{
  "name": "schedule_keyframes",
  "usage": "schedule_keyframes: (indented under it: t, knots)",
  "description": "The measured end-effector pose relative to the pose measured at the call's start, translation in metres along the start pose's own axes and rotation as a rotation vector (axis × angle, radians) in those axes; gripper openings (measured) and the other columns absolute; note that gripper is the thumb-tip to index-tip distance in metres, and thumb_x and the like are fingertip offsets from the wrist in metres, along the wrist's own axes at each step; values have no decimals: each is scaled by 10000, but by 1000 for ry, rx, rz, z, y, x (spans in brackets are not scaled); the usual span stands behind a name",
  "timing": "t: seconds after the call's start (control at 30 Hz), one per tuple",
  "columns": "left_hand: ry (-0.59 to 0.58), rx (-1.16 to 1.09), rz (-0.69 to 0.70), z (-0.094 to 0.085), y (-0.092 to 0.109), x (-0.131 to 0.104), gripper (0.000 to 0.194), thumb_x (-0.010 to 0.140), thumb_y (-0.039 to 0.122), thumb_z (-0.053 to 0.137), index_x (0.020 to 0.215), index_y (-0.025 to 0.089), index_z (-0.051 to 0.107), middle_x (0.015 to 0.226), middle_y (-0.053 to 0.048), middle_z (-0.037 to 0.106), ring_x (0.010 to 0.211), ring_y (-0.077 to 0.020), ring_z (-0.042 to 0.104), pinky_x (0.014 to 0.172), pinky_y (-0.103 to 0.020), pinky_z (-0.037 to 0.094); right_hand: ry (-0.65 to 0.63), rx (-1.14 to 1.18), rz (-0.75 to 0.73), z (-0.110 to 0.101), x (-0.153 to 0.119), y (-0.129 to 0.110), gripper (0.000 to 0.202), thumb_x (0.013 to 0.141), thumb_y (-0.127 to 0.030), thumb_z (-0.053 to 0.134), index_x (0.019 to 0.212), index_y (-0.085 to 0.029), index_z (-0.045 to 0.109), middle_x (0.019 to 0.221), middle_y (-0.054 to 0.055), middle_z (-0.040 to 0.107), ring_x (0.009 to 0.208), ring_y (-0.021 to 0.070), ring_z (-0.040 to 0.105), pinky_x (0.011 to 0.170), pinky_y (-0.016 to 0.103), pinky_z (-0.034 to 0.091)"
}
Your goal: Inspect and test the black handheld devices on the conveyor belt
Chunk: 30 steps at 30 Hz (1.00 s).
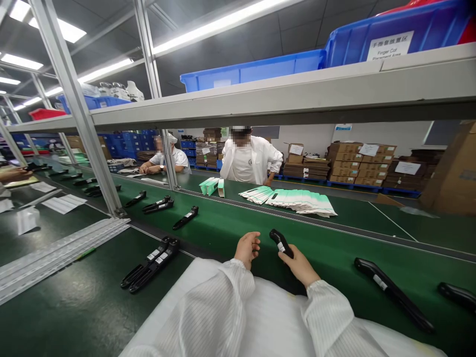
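Note:
My right hand (300, 266) grips a black plastic handle-like part (277, 239) with a bent top and a small white label. Its lower end is hidden behind my fingers. To the left of it, my left hand (247, 249) is raised over the green belt (219, 233), fingers loosely curled and apart, holding nothing. A similar black part (394, 295) lies on the belt at right, and another black part (186, 217) lies on it to the left. Two more labelled black parts (154, 265) rest side by side on the table left of my sleeve.
Green-and-white flat cartons (303, 201) lie fanned out beyond the belt, near upright small boxes (210, 186). A metal post (87, 119) and shelf (260, 96) with blue bins (253, 69) stand overhead. A person in white (247, 158) stands opposite; another person (173, 158) sits farther left.

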<state>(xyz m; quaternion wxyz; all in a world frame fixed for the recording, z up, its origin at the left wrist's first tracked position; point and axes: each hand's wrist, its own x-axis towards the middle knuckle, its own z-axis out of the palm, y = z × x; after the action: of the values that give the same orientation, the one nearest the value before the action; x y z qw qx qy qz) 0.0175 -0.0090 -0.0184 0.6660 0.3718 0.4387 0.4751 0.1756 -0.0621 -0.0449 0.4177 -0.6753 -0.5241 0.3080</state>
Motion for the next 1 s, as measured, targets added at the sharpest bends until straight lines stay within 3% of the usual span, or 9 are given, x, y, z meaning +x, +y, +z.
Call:
schedule_keyframes:
  t: [0.1,0.2,0.3,0.37,0.5,0.63,0.73,0.83,1.0]
  knots:
    - [-17,30,9,0,-1,0,230,664,291,571,850,157,581,645,30,489,469,-39,420,434,-170,277,68,-117,-24,-2,1,6,363,678,-242,534,1035,-172,534,1018,112,595,1002,282,533,893,405,356]
    - [-27,53,14,0,-2,0,224,660,290,567,841,159,579,650,32,484,470,-37,418,432,-169,271,129,-214,-73,-3,-3,4,418,698,-227,492,1109,-157,519,1169,147,515,1120,304,443,941,412,313]
    - [-27,63,19,1,-3,-1,215,661,291,560,831,162,579,648,35,481,467,-36,415,430,-168,262,253,-349,-226,-3,-10,-5,415,752,-277,436,1151,-183,495,1228,133,481,1132,306,422,889,425,354]
    - [-25,65,18,1,-5,-1,216,662,299,560,828,163,578,644,37,480,466,-35,414,428,-166,254,266,-359,-346,-1,-16,-14,342,791,-323,396,1085,-213,531,1127,107,549,1006,274,509,807,393,401]
    - [-15,75,16,2,-7,-1,210,660,307,563,810,162,581,636,37,489,457,-34,408,422,-163,245,-58,-160,-399,14,-33,-33,276,831,-395,361,807,-235,584,672,14,596,597,164,542,595,280,411]
    - [-15,95,-3,2,-8,0,163,682,256,521,797,154,576,620,34,490,439,-38,402,405,-168,232,-381,-183,-456,34,-50,-43,175,766,-247,435,691,-221,591,601,-16,579,566,137,507,542,237,350]
    - [-63,140,-29,3,-8,-2,145,695,244,510,788,154,575,612,32,497,429,-42,405,398,-172,224,-418,-249,-469,41,-55,-44,182,714,-170,436,702,-220,611,656,-13,608,591,137,508,563,241,338]
    - [-178,261,-49,6,-12,-5,133,698,231,507,765,153,590,593,32,509,429,-48,416,411,-179,248,-451,-207,-433,40,-53,-41,198,748,-235,427,717,-215,622,683,2,635,606,149,522,581,249,354]
    - [-362,610,55,7,-21,-7,123,678,200,544,734,149,640,562,28,530,523,-76,463,551,-213,380,-424,-188,-371,41,-47,-32,295,768,-357,418,627,-186,612,638,44,646,603,180,542,557,270,358]
